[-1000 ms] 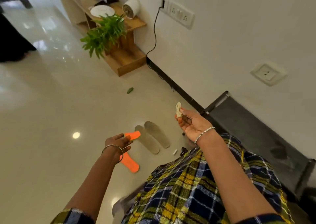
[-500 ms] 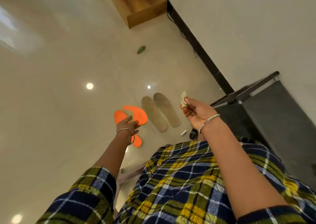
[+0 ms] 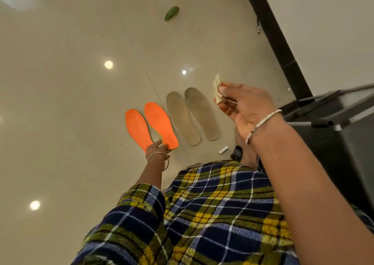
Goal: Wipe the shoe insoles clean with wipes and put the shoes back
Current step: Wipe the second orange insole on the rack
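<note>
On glossy tile (image 3: 60, 82), left hand (image 3: 156, 148) pinches orange insole (image 3: 160, 123); right hand (image 3: 242, 107) pinches crumpled wipe (image 3: 217, 92).

floor: left insole pair (image 3: 159, 123) at 11 o'clock, right insole pair (image 3: 182, 121) just beside it at 12 | my left hand (image 3: 157, 148) over left pair's near ends | my right hand (image 3: 247, 107) pinching wipe (image 3: 217, 92) at 1 o'clock | leaf (image 3: 172, 13) beyond, 12 | rack (image 3: 334, 123) at 3

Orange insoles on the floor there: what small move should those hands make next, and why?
Probably the left hand should let go of the orange insole it holds by the heel: it already lies flat on the floor beside the other orange insole and the two grey insoles, while the right hand holds the wipe raised, clear of them.
</note>
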A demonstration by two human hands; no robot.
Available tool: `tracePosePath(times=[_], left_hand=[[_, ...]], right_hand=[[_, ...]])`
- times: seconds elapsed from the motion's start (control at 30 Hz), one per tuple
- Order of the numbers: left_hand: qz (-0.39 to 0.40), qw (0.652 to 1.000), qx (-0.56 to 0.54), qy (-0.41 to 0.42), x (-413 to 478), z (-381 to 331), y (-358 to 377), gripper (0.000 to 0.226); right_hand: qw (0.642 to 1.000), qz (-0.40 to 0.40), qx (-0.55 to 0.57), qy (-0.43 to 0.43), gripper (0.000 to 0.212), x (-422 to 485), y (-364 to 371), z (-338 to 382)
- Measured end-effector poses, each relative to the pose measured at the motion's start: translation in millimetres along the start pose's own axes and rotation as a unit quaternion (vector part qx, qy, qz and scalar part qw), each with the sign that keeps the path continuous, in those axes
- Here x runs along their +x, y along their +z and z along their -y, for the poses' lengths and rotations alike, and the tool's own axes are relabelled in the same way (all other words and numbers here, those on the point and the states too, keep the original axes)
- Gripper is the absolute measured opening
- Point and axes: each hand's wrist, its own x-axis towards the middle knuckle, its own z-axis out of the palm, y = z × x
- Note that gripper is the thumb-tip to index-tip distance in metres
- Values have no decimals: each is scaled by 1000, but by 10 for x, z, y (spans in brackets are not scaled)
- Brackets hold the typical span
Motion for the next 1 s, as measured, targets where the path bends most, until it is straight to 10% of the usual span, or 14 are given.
tracePosePath(times=[0.23, 0.43, 0.57, 0.83, 1.0], left_hand=[[66, 994, 8, -92, 368, 212, -15, 44], [-6, 957, 290, 3, 566, 293, -215, 41], [77, 977, 184, -70, 694, 371, -234, 42], [-5, 979, 161, -124, 868, 255, -80, 84], [-89, 974, 186, -96, 853, 252, -231, 56]], right_hand=[[996, 25, -81, -11, 10, 37, 110, -99], [995, 42, -93, 7, 7, 47, 166, -132], [990, 47, -130, -4, 7, 64, 187, -160], [990, 58, -124, 14, 12, 17, 207, -159], [992, 70, -105, 17, 11, -40, 243, -118]])
